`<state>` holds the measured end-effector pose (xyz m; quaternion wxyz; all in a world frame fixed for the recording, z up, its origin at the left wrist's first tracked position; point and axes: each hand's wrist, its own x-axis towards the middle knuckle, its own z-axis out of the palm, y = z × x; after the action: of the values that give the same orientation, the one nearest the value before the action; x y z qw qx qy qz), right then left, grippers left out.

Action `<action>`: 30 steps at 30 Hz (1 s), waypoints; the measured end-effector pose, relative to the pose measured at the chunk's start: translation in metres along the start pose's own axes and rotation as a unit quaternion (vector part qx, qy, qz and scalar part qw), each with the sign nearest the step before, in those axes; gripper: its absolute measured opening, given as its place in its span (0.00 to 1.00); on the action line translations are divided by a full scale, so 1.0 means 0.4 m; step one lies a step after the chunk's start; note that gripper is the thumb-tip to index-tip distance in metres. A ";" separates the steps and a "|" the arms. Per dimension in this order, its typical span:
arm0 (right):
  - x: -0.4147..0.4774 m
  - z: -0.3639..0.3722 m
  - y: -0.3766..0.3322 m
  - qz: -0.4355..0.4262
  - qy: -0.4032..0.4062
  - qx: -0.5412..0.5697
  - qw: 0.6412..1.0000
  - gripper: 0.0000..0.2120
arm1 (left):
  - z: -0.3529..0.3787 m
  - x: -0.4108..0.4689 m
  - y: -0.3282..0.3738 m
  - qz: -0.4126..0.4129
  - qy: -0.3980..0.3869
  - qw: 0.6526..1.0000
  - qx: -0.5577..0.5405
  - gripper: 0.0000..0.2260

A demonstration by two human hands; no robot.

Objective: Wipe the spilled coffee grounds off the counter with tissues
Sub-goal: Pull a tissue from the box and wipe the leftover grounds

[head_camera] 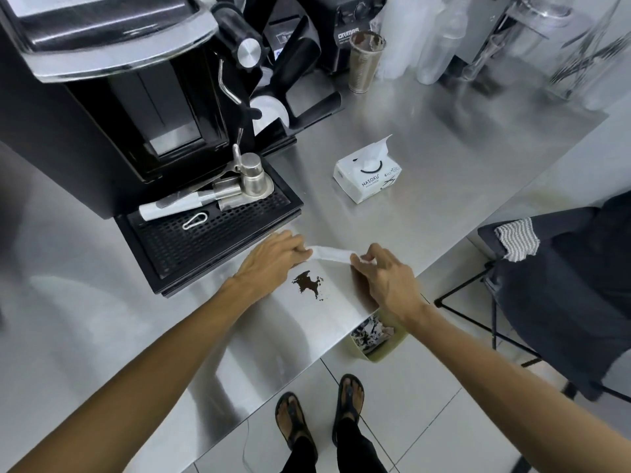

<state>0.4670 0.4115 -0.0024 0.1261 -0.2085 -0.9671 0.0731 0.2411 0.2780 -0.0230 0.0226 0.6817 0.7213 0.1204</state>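
"NASOKU" in black capitals on the side of the white tissue pack [367,175], "4 PLY" beside it, smaller print beneath too small to read, "ORIMAS" in pale letters on the black machine [345,46] at the back

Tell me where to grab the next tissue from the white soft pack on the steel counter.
Probably pinch the white tissue tuft sticking up from the top opening of the white soft tissue pack, coming from above: it stands free, while the pack lies flat.

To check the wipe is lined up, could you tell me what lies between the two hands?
In the head view, a white tissue spans from the left hand to the right hand, both holding it; the coffee grounds lie just nearer the person.
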 end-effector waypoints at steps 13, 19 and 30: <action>0.099 0.018 0.010 0.053 -0.017 -0.032 0.998 0.09 | -0.051 0.024 -0.001 -0.012 -0.011 0.999 0.046 0.12; 0.038 0.041 -0.055 0.028 -0.015 -0.058 0.998 0.15 | -0.054 -0.054 0.007 -0.027 -0.008 1.000 -0.012 0.14; -0.034 0.052 -0.144 0.001 -0.028 -0.113 0.993 0.17 | -0.087 -0.135 0.123 -0.150 -0.066 0.985 -0.050 0.13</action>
<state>0.4513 0.3520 -0.0140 0.0747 -0.2206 -0.9720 -0.0305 0.2860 0.2215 0.0138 0.1221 0.5706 0.8051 0.1065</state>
